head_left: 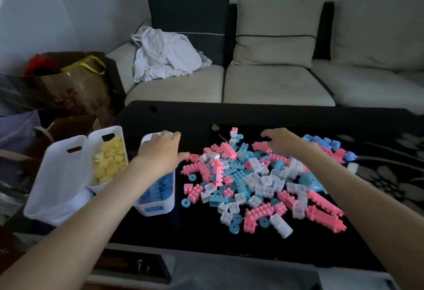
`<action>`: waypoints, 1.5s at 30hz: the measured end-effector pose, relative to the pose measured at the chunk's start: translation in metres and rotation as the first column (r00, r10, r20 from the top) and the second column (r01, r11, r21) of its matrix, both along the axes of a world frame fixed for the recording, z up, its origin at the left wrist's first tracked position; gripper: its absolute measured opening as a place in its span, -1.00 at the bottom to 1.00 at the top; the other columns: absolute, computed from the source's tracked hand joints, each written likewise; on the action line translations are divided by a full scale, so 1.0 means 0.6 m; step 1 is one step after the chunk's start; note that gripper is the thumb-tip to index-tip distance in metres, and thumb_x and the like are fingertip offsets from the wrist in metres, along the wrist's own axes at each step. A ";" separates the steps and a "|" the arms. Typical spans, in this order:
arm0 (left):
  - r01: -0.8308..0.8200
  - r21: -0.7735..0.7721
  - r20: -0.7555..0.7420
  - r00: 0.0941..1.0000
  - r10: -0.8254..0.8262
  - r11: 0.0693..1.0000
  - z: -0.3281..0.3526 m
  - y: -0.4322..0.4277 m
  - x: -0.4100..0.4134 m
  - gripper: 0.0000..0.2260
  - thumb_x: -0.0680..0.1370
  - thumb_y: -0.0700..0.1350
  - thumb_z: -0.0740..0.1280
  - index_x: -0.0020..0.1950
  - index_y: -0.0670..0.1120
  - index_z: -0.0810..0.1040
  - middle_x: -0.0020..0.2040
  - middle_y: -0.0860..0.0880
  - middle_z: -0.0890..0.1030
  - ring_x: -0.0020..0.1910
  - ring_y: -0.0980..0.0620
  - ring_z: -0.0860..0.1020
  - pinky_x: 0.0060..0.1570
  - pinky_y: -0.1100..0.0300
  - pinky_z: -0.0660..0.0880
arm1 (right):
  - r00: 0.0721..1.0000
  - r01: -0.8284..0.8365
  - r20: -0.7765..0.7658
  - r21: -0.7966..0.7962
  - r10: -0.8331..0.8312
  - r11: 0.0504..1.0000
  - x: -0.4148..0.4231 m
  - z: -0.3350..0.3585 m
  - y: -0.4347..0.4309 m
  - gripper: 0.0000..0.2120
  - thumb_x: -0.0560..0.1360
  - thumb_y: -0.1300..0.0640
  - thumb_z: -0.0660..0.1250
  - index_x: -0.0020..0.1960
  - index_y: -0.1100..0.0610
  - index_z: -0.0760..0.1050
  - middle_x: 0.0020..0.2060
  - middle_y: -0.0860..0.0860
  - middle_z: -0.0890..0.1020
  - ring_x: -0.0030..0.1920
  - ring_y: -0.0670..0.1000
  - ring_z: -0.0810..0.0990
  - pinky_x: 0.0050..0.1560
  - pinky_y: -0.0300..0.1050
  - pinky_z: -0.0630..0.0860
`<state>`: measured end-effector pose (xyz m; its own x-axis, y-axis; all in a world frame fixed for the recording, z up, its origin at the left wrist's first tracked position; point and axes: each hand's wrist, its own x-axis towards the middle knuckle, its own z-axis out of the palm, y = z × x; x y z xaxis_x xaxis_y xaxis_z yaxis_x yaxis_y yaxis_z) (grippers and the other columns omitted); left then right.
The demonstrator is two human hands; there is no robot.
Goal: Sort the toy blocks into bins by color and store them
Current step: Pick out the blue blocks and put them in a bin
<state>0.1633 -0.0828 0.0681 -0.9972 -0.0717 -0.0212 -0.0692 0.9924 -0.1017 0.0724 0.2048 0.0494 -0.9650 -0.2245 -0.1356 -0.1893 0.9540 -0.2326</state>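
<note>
Yellow blocks (110,161) filled the first bin (95,137) and blue blocks (158,188) the second bin (168,207). We judged those two colours largely sorted, though a few pale blue pieces (321,141) lay at the pile's far edge. The third bin (59,175) was empty. All three bins were smooth white plastic.

Pink, teal and white pieces lay unsorted in a pile (263,181) on the glossy black surface (195,227). They were hard studded bricks and small rings.

- **Left hand** (160,149): it hovered over the second bin with its fingers loosely spread, holding nothing.
- **Right hand** (282,140): it rested on the pile, and we could not tell whether its fingers held a piece.
</note>
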 end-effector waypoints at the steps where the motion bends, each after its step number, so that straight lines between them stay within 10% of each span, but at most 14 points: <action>1: 0.065 0.000 -0.009 0.998 -0.065 0.998 0.004 0.017 -0.009 -0.47 0.59 0.17 0.13 0.47 -0.07 0.20 0.39 -0.14 0.31 0.33 -0.14 0.32 0.17 0.00 0.39 | 0.999 0.027 0.029 0.041 -0.028 0.999 -0.003 -0.002 0.030 -0.55 0.58 0.29 0.11 0.46 0.12 0.24 0.32 0.16 0.44 0.15 0.13 0.54 0.11 -0.09 0.47; 8: 0.344 0.230 -0.024 0.937 -0.348 0.911 -0.012 0.171 -0.089 -0.64 0.64 -0.04 0.09 0.43 -0.04 0.24 0.12 -0.14 0.50 -0.13 -0.05 0.54 -0.26 0.07 0.47 | 0.997 0.000 0.071 0.006 0.000 1.000 0.002 -0.036 0.128 -0.48 0.60 0.25 0.09 0.52 -0.02 0.11 0.45 0.08 0.30 0.08 0.04 0.52 -0.05 -0.23 0.41; 12: 0.418 0.303 0.076 0.885 -0.459 0.856 -0.049 0.254 -0.129 -0.60 0.64 -0.14 0.09 0.49 0.04 0.22 0.38 -0.12 0.34 0.23 -0.10 0.43 0.17 -0.03 0.45 | 0.998 -0.031 0.059 -0.123 0.039 0.992 -0.020 -0.055 0.111 -0.47 0.61 0.20 0.14 0.52 -0.02 0.08 0.45 0.07 0.28 0.21 0.07 0.48 0.12 -0.12 0.43; 16: 0.553 0.201 0.013 0.824 -0.567 0.808 -0.086 0.306 -0.145 -0.54 0.64 -0.15 0.08 0.54 0.01 0.09 0.51 -0.02 0.20 0.46 -0.05 0.20 0.42 0.00 0.16 | 0.995 -0.066 0.058 -0.240 0.082 0.968 -0.055 -0.071 0.089 -0.55 0.63 0.20 0.06 0.49 -0.08 0.18 0.29 0.04 0.48 -0.11 -0.08 0.51 -0.18 -0.32 0.40; 19: 0.538 0.180 0.048 0.831 -0.554 0.823 -0.117 0.308 -0.151 -0.54 0.66 -0.09 0.02 0.55 0.00 0.01 0.54 0.00 0.09 0.51 -0.03 0.07 0.47 -0.08 -0.09 | 0.981 -0.101 0.136 -0.251 0.138 0.963 -0.081 -0.077 0.091 -0.51 0.59 0.27 0.10 0.46 -0.08 0.24 0.38 -0.01 0.40 0.22 -0.01 0.47 0.15 -0.25 0.33; 27: 0.495 0.079 -0.153 0.864 -0.480 0.866 -0.121 0.272 -0.167 -0.72 0.62 -0.02 0.11 0.17 -0.07 0.54 0.10 -0.05 0.52 0.17 -0.07 0.44 0.18 0.07 0.30 | 0.980 -0.153 0.105 -0.163 0.172 0.975 -0.099 -0.091 0.099 -0.59 0.52 0.03 0.29 0.34 -0.06 0.33 0.20 0.00 0.49 0.15 0.02 0.49 0.18 -0.04 0.43; 38: 0.427 0.204 -0.036 0.903 -0.429 0.881 -0.127 0.306 -0.191 -0.57 0.63 -0.03 0.13 0.50 0.04 0.17 0.38 -0.10 0.36 0.32 -0.13 0.36 0.26 -0.04 0.30 | 0.995 -0.103 -0.030 -0.121 0.100 0.987 -0.086 -0.088 0.121 -0.84 0.51 0.08 0.31 0.08 0.05 0.46 -0.04 -0.04 0.50 -0.18 -0.10 0.48 -0.26 -0.27 0.35; 42: 0.388 0.222 0.113 0.901 -0.419 0.895 -0.116 0.320 -0.207 -0.55 0.61 -0.07 0.14 0.50 0.09 0.16 0.41 -0.11 0.31 0.33 -0.16 0.36 0.40 -0.20 0.08 | 0.997 -0.073 0.005 -0.150 0.075 0.986 -0.087 -0.089 0.134 -0.74 0.49 0.00 0.34 0.15 0.03 0.47 -0.03 -0.06 0.50 -0.13 -0.08 0.49 -0.14 -0.20 0.38; 45: 0.383 0.301 0.155 0.884 -0.441 0.873 -0.104 0.331 -0.214 -0.63 0.61 -0.15 0.16 0.42 0.04 0.33 0.28 -0.10 0.38 0.11 -0.10 0.48 0.18 -0.04 0.40 | 0.994 -0.091 0.051 -0.085 0.095 0.992 -0.087 -0.089 0.137 -0.67 0.50 -0.01 0.32 0.23 0.05 0.46 0.00 -0.06 0.48 -0.04 -0.05 0.48 0.03 -0.14 0.43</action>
<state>0.0350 0.1156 0.0054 -0.9035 0.3812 -0.1958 0.3457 0.9184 0.1927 0.0200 0.2869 -0.0041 -0.9309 -0.3258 -0.1651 -0.2612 0.9098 -0.3226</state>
